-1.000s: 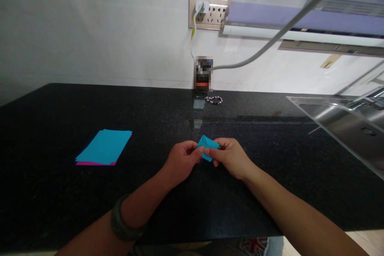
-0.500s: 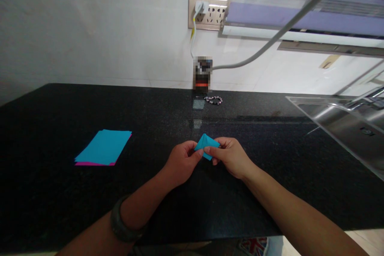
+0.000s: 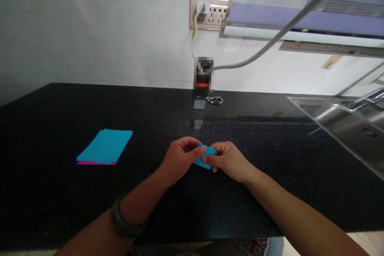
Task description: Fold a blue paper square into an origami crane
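Between my two hands is a small folded piece of blue paper (image 3: 209, 151), held over the black countertop. My left hand (image 3: 181, 159) pinches its left side, the thumb lying across the front face. From the right, my right hand (image 3: 228, 160) grips it with the thumb pressed on the front and the fingers behind. Parts of the paper are covered by both thumbs. To the left lies a stack of paper sheets (image 3: 105, 146), blue on top with magenta edges showing underneath; neither hand touches it.
The black countertop (image 3: 75, 204) runs to a white wall. A steel sink (image 3: 345, 128) is set in at the right. Against the wall stands a pixelated upright object (image 3: 203, 75) with cables, a beaded strap (image 3: 216, 100) before it. Above is a socket panel (image 3: 214, 15).
The folded paper has turned from a pointed, diamond-like view to a squarer one, slightly lower. My left thumb has moved up across its front face. The paper stack stays put.
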Available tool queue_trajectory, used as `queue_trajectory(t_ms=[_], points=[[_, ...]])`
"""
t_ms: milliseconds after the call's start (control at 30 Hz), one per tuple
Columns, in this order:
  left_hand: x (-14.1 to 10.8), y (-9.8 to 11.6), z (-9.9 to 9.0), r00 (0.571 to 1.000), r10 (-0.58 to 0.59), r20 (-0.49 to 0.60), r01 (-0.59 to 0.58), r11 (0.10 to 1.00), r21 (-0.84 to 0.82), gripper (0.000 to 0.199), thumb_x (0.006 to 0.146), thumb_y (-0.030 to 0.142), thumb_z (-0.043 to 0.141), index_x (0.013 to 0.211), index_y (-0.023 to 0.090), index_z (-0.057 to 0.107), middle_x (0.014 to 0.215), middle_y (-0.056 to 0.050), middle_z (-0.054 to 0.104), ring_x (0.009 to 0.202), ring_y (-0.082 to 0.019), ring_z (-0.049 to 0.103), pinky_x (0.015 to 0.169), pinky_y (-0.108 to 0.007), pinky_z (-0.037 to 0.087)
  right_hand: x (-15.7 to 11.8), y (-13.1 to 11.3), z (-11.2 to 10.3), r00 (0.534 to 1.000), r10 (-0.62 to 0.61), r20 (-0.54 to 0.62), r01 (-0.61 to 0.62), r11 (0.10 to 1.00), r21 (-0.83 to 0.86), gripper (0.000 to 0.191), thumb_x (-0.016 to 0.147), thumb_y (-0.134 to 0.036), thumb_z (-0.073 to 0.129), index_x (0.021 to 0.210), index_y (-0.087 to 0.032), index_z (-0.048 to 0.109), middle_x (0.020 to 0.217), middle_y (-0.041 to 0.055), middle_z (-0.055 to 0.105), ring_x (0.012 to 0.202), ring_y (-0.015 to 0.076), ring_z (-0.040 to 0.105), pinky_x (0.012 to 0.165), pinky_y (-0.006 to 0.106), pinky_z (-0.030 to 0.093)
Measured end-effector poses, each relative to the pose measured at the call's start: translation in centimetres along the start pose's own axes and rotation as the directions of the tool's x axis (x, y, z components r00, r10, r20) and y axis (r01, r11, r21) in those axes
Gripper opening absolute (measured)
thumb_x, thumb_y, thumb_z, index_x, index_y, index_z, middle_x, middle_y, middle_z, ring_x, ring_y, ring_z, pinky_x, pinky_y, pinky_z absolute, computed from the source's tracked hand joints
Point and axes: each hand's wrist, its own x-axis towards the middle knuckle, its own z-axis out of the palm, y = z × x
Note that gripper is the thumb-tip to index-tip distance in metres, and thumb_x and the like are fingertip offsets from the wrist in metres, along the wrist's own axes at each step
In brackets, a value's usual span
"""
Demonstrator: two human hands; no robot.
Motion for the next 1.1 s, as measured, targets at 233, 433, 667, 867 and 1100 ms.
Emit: queue_trajectory(t_ms=[233, 433, 667, 867, 1100], points=[[-0.14, 0.29, 0.08, 0.995, -0.075, -0.060, 0.072, 0.996, -0.050, 0.027, 0.067, 0.038, 0.063, 0.058, 0.013, 0.058, 0.051, 0.003, 0.050, 0.048, -0.007, 0.042, 0.047, -0.020, 0.033, 0.10, 0.17, 0.27, 0.999, 0.015, 0.044, -0.013, 0.999, -0.042, 0.018, 0.068, -0.025, 0.061, 0.058, -0.014, 0.052, 0.044, -0.0050, 0.048, 0.039, 0.0049, 0.041, 0.039, 0.017, 0.027], [0.04, 0.22, 0.09, 0.994, -0.111, 0.014, 0.112, 0.978, -0.174, 0.031, 0.072, 0.044, 0.055, 0.065, 0.014, 0.060, 0.053, 0.002, 0.053, 0.049, -0.009, 0.045, 0.049, -0.022, 0.035, 0.08, 0.05, 0.15, 1.000, 0.018, 0.026, -0.017, 0.999, -0.037, 0.017, 0.068, -0.024, 0.061, 0.057, -0.015, 0.051, 0.042, -0.0052, 0.048, 0.038, 0.0044, 0.040, 0.038, 0.017, 0.026], [0.03, 0.17, 0.01, 0.990, -0.107, -0.091, 0.095, 0.987, -0.126, 0.023, 0.066, 0.036, 0.065, 0.061, 0.013, 0.060, 0.054, 0.002, 0.055, 0.051, -0.008, 0.046, 0.051, -0.021, 0.036, 0.10, -0.01, 0.39, 1.000, -0.021, 0.011, 0.021, 1.000, 0.014, 0.017, 0.068, -0.025, 0.062, 0.059, -0.015, 0.050, 0.045, -0.0058, 0.048, 0.040, 0.0048, 0.043, 0.040, 0.017, 0.030], [0.40, -0.48, 0.02, 0.981, -0.153, -0.122, 0.107, 0.943, -0.316, 0.025, 0.065, 0.038, 0.065, 0.071, 0.014, 0.060, 0.063, 0.002, 0.057, 0.056, -0.009, 0.051, 0.056, -0.023, 0.042, 0.32, 0.23, 0.46, 0.982, -0.111, -0.154, 0.117, 0.993, 0.026, 0.018, 0.068, -0.028, 0.061, 0.063, -0.016, 0.049, 0.049, -0.0061, 0.045, 0.041, 0.0059, 0.041, 0.041, 0.019, 0.032], [0.10, 0.19, 0.02, 0.979, -0.205, -0.019, 0.192, 0.940, -0.282, 0.038, 0.071, 0.049, 0.055, 0.071, 0.012, 0.061, 0.062, -0.003, 0.061, 0.053, -0.010, 0.055, 0.052, -0.023, 0.043, -0.02, 0.55, -0.11, 0.656, -0.720, -0.226, 0.464, 0.622, -0.631, 0.012, 0.074, -0.015, 0.052, 0.081, -0.019, 0.062, 0.071, 0.0017, 0.052, 0.064, 0.0119, 0.049, 0.056, 0.025, 0.039]])
